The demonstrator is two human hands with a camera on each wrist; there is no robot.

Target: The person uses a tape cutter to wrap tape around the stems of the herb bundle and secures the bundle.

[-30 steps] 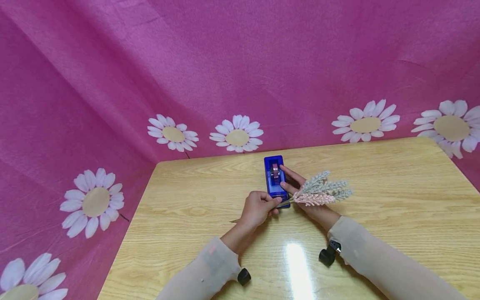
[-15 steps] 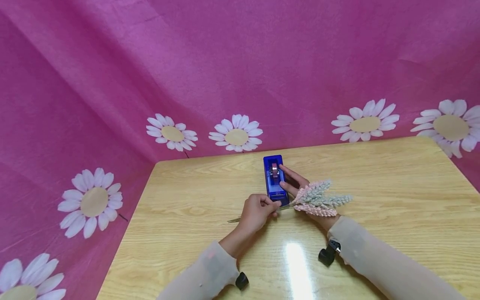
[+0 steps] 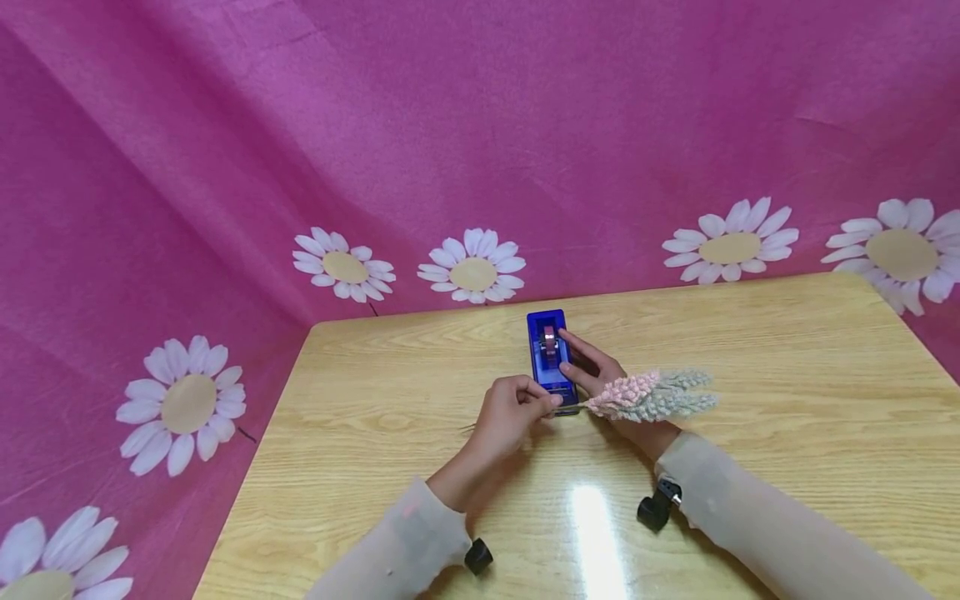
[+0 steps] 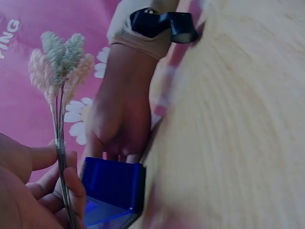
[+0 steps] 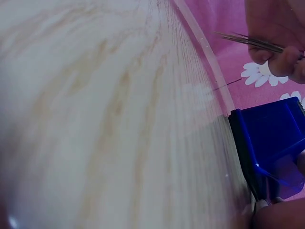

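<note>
The left hand (image 3: 510,412) pinches the thin stems of a sprig bunch (image 3: 648,396) between thumb and curled fingers, holding it level just above the wooden table (image 3: 787,400), likely so the stems sit by the cutter end of the blue tape dispenser (image 3: 550,360); the right hand (image 3: 600,371) lies with fingers fairly straight along the dispenser's side, apparently steadying it; the bunch carries fuzzy pale pink and grey-green spikes, fanned rightward over the right wrist; behind hangs a magenta daisy-print cloth (image 3: 480,125).
</note>
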